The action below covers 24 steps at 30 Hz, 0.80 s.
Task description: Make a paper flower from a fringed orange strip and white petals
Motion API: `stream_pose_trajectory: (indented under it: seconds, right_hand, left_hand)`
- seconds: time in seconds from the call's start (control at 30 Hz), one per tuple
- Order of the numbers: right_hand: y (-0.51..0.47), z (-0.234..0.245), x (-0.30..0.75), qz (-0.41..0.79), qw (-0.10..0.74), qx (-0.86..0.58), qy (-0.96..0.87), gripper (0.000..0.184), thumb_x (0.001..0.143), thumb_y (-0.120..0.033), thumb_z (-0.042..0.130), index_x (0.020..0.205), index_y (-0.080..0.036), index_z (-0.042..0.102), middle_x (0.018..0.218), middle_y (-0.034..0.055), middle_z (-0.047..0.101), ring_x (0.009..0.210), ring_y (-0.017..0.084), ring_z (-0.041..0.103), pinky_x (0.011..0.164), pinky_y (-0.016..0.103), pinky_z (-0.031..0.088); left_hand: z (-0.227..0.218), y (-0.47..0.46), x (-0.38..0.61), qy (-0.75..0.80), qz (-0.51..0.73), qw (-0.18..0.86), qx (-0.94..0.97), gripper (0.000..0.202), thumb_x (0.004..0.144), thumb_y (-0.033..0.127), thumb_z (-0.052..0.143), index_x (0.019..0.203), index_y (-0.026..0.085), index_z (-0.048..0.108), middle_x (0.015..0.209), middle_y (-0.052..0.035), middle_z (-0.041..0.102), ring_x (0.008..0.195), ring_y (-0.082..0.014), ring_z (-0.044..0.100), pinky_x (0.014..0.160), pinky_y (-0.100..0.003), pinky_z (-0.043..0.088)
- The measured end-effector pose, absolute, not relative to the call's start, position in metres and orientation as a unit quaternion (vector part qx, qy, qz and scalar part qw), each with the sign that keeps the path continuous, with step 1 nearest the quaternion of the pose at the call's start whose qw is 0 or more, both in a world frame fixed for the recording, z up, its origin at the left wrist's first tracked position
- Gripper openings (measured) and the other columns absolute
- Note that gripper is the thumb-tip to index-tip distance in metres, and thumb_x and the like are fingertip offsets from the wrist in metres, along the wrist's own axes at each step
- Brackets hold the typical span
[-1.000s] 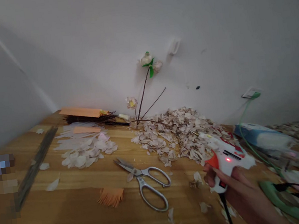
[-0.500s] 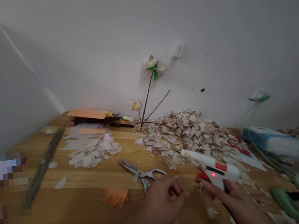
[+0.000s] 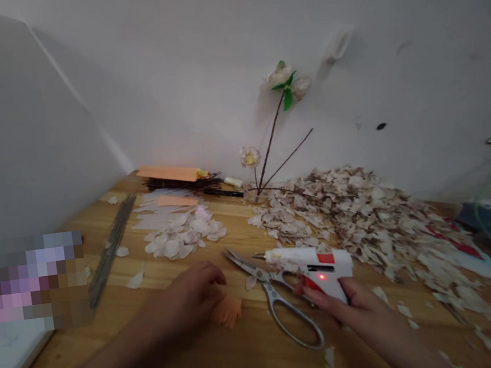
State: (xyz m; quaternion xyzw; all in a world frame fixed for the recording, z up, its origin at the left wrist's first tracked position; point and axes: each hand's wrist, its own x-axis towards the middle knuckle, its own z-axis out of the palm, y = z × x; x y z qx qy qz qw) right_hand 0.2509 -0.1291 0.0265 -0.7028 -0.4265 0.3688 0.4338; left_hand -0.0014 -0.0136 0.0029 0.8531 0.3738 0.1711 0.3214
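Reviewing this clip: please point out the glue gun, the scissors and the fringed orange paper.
Glue gun (image 3: 301, 255): head view, on its white barrel.
Scissors (image 3: 269, 287): head view, near the pivot.
Fringed orange paper (image 3: 230, 310): head view, mid-piece.

Glue gun (image 3: 311, 264) smooth plast., scissors (image 3: 269, 289) semi-glossy metal, fringe (image 3: 231, 311) matt ppr, tbl (image 3: 257, 350) wood.

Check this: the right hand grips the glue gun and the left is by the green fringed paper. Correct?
The fringed paper by the left hand is orange, not green, as the head view shows; the right hand grips the glue gun.
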Motion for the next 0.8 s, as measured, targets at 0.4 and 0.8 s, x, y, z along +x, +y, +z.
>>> stream_pose_trajectory:
  seconds: [0.4,0.8]
  right_hand:
    - [-0.122,0.034,0.245,0.305,0.346,-0.747,-0.479,0.033,0.07,-0.052,0.059,0.085,-0.024,0.068,0.086,0.0008,0.072,0.081,0.024,0.064,0.068,0.029,0.053]
    - [-0.126,0.024,0.244,0.331,0.41,-0.744,-0.411,0.03,0.064,-0.05,0.065,0.081,-0.027,0.071,0.085,0.0011,0.073,0.079,0.024,0.066,0.064,0.027,0.054]
  left_hand:
    - [-0.002,-0.05,0.038,0.416,0.118,0.164,0.887,0.008,0.076,0.019,0.048,0.075,0.018,0.055,0.08,-0.0049,0.061,0.078,-0.022,0.053,0.068,-0.033,0.041]
    - [-0.012,-0.021,0.006,0.404,0.218,0.2,0.866,0.012,0.079,0.014,0.045,0.087,0.021,0.05,0.087,-0.0021,0.059,0.082,-0.0175,0.054,0.071,-0.029,0.043]
